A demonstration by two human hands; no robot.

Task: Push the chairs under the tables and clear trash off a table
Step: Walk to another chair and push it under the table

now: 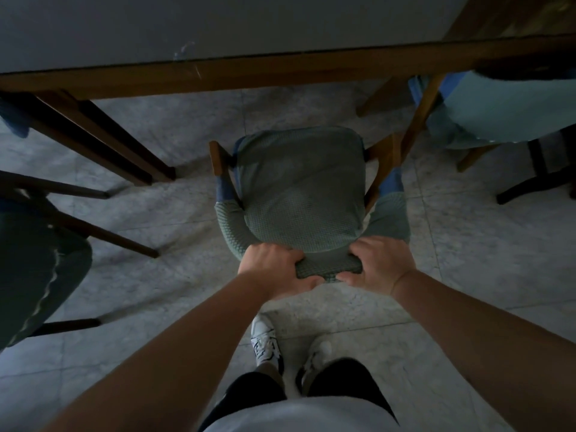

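A wooden chair with a grey-green knitted cover (299, 188) stands on the floor in front of me, its seat facing the table. My left hand (274, 269) and my right hand (378, 265) both grip the top of its backrest, fingers curled over the fabric. The table (249, 73) with a grey top and brown wooden edge runs across the upper part of the view. The chair's front edge lies just short of the table edge. No trash shows on the visible part of the table top.
A second covered chair (40, 263) stands at the left, its dark legs reaching toward the middle. A light teal covered chair (505, 110) sits at the right under the table. A table leg (103, 141) slants at the left. My feet (265, 344) stand on grey marble tiles.
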